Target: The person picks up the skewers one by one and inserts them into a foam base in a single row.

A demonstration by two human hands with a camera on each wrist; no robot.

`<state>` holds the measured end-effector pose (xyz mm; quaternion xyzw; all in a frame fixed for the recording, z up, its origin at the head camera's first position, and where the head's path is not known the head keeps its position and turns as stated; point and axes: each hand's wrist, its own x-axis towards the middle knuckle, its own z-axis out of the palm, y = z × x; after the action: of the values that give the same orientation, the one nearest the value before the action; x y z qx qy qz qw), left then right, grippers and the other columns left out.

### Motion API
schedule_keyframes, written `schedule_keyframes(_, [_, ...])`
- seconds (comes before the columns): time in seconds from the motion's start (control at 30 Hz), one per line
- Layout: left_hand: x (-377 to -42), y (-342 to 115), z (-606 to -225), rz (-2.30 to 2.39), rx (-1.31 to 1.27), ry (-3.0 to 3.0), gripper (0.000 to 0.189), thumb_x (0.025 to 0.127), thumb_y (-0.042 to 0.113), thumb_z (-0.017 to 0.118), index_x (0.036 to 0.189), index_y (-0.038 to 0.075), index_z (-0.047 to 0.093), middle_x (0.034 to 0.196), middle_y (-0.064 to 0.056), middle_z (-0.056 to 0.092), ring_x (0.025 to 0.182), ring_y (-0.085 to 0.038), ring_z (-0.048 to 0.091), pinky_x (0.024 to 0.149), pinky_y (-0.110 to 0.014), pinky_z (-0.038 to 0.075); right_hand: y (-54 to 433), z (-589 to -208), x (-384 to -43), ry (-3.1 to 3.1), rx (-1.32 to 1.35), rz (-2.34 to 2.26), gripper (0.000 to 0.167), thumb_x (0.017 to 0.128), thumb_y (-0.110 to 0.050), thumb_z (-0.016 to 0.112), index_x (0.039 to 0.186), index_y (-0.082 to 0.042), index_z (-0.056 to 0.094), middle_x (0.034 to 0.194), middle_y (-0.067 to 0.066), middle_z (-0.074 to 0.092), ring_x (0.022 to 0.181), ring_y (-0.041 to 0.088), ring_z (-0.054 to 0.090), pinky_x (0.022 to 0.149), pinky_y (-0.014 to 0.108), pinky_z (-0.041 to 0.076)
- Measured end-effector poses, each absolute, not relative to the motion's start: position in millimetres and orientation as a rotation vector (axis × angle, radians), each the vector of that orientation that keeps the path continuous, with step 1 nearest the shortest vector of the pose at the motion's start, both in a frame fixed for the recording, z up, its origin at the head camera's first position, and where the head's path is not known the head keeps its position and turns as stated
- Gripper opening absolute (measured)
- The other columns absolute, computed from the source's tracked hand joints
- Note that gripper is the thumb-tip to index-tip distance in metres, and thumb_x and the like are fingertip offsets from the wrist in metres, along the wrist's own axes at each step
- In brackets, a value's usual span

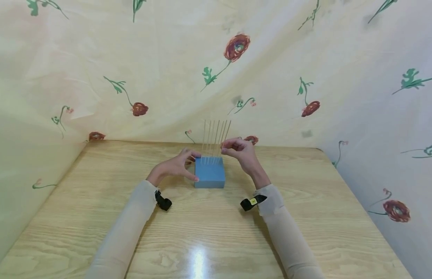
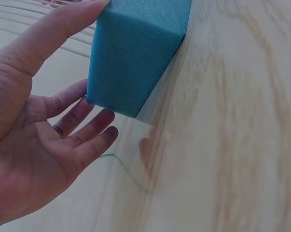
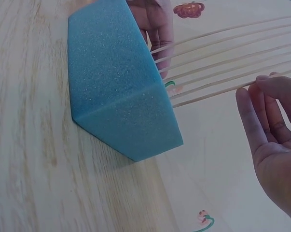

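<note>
A blue foam block (image 1: 210, 179) lies on the table, with several thin wooden skewers (image 3: 203, 36) standing in a row along the back of its top. My left hand (image 1: 174, 164) holds the block at its left side, thumb at the front corner and fingertips at the rear edge. My right hand (image 1: 242, 153) pinches the rightmost skewer (image 3: 208, 96) between thumb and index finger, partway up its length. That skewer's lower end meets the block's top, and it leans slightly right in the head view.
The wooden table (image 1: 209, 221) runs back to a flowered cloth (image 1: 174, 77) hanging close behind the block. More cloth hangs along both sides. Black wrist cameras (image 1: 163, 201) are strapped over the light sleeves.
</note>
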<state>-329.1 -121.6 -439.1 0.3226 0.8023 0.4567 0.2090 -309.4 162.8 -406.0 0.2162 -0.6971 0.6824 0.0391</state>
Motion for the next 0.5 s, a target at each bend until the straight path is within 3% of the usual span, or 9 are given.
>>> schedule_keyframes(0.3, [-328, -121, -433, 1.242, 0.951, 2.257, 0.091, 0.083, 0.018, 0.086, 0.154, 0.002, 0.032, 0.153, -0.02, 0.024, 0.142, -0.041, 0.033, 0.118, -0.055, 0.034, 167, -401, -313, -2.204, 0.707, 2.06, 0.017, 0.093, 0.002, 0.071, 0.109, 0.005, 0.069, 0.1, -0.001, 0.071, 0.09, 0.014, 0.068, 0.083, 0.026, 0.059])
schedule_keyframes(0.5, [-331, -126, -428, 1.258, 0.948, 2.241, 0.096, 0.085, 0.024, 0.085, 0.16, 0.007, 0.027, 0.161, -0.02, 0.024, 0.145, -0.041, 0.032, 0.119, -0.057, 0.033, 174, -399, -315, -2.246, 0.704, 2.055, 0.031, 0.095, 0.001, 0.068, 0.121, 0.015, 0.061, 0.102, -0.001, 0.072, 0.092, 0.014, 0.069, 0.086, 0.027, 0.06])
